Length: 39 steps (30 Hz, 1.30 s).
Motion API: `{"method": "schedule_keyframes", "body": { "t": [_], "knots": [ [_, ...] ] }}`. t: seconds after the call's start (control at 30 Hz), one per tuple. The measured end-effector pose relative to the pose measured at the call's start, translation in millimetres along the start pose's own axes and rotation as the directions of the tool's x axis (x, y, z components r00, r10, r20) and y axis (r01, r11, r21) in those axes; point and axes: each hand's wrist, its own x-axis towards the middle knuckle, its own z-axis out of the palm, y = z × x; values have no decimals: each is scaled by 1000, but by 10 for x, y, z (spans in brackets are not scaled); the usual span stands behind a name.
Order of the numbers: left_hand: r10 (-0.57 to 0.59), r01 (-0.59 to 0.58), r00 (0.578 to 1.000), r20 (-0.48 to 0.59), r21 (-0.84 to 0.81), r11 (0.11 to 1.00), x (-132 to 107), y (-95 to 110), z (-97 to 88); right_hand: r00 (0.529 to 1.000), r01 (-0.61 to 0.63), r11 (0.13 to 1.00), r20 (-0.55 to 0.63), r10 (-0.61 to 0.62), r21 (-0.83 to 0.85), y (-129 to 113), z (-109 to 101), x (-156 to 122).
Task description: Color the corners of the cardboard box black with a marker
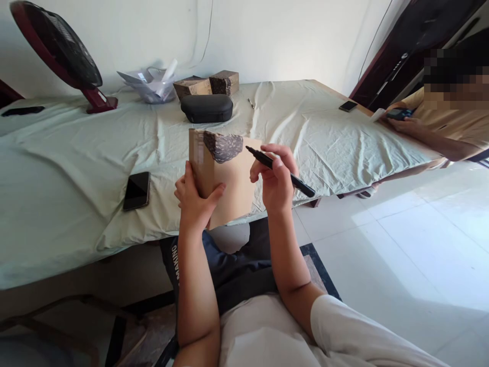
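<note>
My left hand (pixel 194 196) is closed round the left edge of a tan cardboard box (pixel 229 176), holding it upright at the near edge of the table. A dark scribbled patch (pixel 223 146) covers the box's upper face. My right hand (pixel 275 178) grips a black marker pen (pixel 280 171), its tip pointing left at the box's top right corner, just short of the dark patch.
The table wears a pale green sheet (pixel 76 168). On it lie a black phone (pixel 136 190), a black case (pixel 207 108), two brown boxes (pixel 206 84), crumpled plastic (pixel 151 84) and a red fan (pixel 57 51). Another person (pixel 439 120) sits at the right, near a second phone (pixel 348 106).
</note>
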Motion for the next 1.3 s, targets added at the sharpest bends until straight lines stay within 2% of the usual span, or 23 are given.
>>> {"method": "schedule_keyframes", "body": {
  "t": [0.07, 0.17, 0.23, 0.33, 0.47, 0.63, 0.8, 0.93, 1.03, 1.13, 1.3],
  "knots": [
    [65, -68, 997, 41, 81, 994, -70, 117, -32, 1000, 20, 999, -15, -19, 26, -8, 18, -16],
    [165, -169, 985, 44, 117, 979, -165, 217, -45, 994, 21, 999, -110, -24, -26, -13, 52, -45],
    [220, -222, 975, 27, 145, 964, -205, 226, -39, 986, -6, 996, -167, -8, -87, -21, 67, -65],
    [274, -271, 962, 7, 179, 946, -228, 205, -35, 985, -29, 994, -170, 11, -103, -39, 64, -86],
    [275, -277, 961, 32, 134, 951, -225, 195, -51, 990, -10, 998, -140, 0, -68, -52, 36, -92],
    [280, -282, 959, 40, 61, 958, -218, 191, -70, 992, 85, 995, -86, -89, -44, -53, 14, -95],
    [240, -236, 967, 87, -53, 970, -182, 131, -138, 990, 9, 989, -139, -29, -147, -70, 1, -133],
    [190, -154, 967, 169, -203, 967, -63, -31, -176, 984, 13, 978, -170, -49, -206, -52, 10, -138],
    [190, -97, 956, 223, -370, 924, 97, -272, -98, 983, 70, 964, -148, -111, -256, 38, 14, -116],
    [193, -87, 968, 161, -508, 857, 258, -561, 46, 986, 113, 964, -95, -139, -239, 183, 18, -93],
    [113, -77, 993, 34, -541, 838, 390, -919, 199, 994, 112, 968, 12, -112, -227, 433, 62, -61]
  ]
}}
